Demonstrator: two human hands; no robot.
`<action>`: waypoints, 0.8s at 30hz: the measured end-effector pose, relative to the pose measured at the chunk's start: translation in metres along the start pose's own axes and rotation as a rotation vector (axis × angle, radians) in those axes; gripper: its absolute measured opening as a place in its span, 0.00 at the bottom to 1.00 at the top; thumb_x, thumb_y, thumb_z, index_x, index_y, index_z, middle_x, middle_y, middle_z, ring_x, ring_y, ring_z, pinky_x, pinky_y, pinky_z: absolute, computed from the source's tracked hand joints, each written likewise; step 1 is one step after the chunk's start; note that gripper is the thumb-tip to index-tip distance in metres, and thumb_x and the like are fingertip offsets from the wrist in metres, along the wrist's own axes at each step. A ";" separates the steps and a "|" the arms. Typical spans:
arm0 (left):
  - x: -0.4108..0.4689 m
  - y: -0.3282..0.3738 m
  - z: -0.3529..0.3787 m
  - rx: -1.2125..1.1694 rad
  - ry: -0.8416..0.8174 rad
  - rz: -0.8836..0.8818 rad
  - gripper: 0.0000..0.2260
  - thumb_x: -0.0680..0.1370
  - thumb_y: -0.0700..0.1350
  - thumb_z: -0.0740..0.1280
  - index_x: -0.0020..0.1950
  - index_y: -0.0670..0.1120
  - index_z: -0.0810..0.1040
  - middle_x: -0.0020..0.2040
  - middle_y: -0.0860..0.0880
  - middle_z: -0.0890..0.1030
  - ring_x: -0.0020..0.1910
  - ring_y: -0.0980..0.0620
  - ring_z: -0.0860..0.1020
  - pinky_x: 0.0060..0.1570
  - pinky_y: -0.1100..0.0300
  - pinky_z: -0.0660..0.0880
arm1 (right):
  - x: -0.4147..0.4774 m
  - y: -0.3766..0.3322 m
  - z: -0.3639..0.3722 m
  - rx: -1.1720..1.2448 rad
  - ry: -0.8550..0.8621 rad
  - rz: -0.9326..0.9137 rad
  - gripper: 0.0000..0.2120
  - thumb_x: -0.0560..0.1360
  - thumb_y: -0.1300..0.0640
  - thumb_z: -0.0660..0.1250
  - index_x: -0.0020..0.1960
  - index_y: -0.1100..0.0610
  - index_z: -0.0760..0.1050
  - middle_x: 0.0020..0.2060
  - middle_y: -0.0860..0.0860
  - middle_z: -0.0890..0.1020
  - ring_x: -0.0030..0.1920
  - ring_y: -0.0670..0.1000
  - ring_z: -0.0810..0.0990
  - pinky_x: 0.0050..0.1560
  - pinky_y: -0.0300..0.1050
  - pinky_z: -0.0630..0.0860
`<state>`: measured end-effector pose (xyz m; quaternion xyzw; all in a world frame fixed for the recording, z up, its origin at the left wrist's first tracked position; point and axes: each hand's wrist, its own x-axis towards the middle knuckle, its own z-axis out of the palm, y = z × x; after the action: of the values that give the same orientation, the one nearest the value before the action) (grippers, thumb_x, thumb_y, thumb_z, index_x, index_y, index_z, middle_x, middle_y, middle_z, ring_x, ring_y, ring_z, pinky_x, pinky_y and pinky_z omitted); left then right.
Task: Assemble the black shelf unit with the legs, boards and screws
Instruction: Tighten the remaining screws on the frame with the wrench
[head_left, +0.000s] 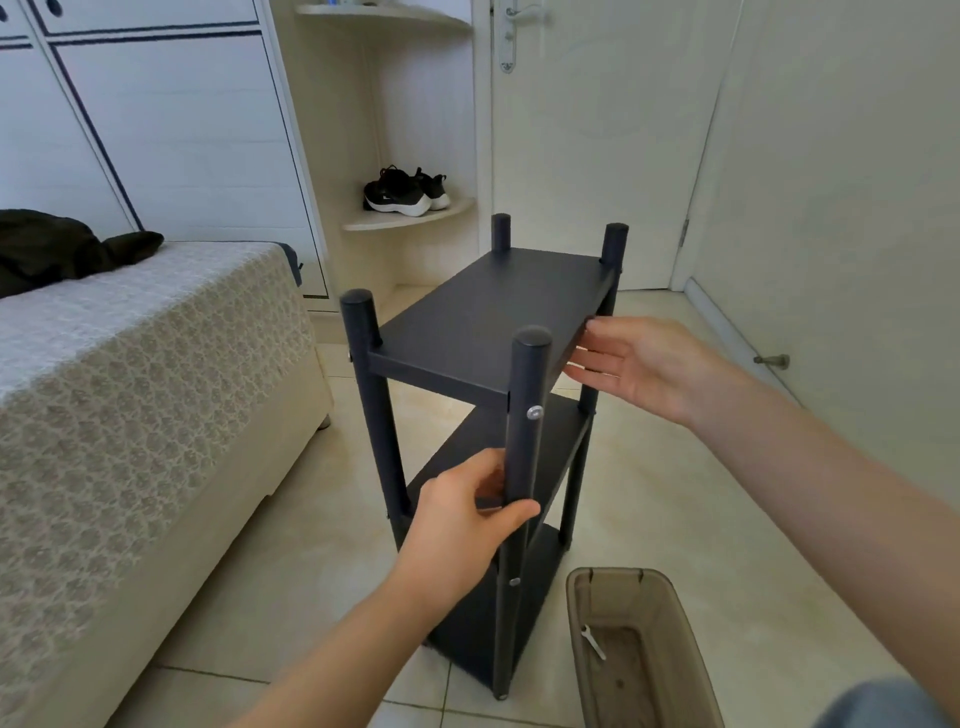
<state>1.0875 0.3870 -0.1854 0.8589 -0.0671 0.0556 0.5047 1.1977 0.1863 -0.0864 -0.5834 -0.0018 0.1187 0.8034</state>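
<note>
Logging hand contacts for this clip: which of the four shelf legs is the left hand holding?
The leg nearest the camera, with a silver screw just below the top board; the left hand grips its middle.

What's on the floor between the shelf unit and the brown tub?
Nothing. The head view shows only a narrow strip of bare floor tile between the shelf unit and the tub.

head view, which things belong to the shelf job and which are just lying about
Job: black shelf unit, front leg in left hand, screw, small wrench, brown tub.
Lying about: black sneakers, dark garment, bed.
</note>
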 end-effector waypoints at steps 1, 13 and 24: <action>0.001 0.001 0.004 -0.011 -0.021 0.012 0.14 0.75 0.47 0.75 0.50 0.65 0.76 0.49 0.71 0.81 0.50 0.72 0.79 0.42 0.80 0.72 | -0.005 0.002 -0.002 -0.046 -0.018 -0.005 0.11 0.79 0.68 0.62 0.60 0.64 0.77 0.50 0.59 0.85 0.49 0.58 0.86 0.48 0.51 0.83; 0.005 -0.015 0.019 -0.008 -0.192 -0.041 0.15 0.74 0.43 0.76 0.51 0.63 0.79 0.47 0.63 0.85 0.50 0.64 0.83 0.57 0.62 0.79 | -0.092 0.037 0.010 -0.638 -0.200 -0.143 0.17 0.75 0.70 0.68 0.56 0.51 0.80 0.48 0.47 0.86 0.50 0.45 0.85 0.47 0.38 0.81; -0.004 -0.009 0.028 -0.083 -0.192 -0.083 0.11 0.79 0.44 0.70 0.53 0.61 0.77 0.46 0.62 0.83 0.49 0.63 0.81 0.48 0.70 0.76 | -0.096 0.054 0.021 -0.663 -0.148 -0.265 0.15 0.78 0.63 0.67 0.63 0.53 0.72 0.54 0.49 0.83 0.54 0.50 0.83 0.54 0.50 0.82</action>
<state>1.0857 0.3672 -0.2074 0.8406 -0.0819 -0.0506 0.5331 1.0911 0.2026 -0.1172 -0.7969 -0.1738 0.0486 0.5766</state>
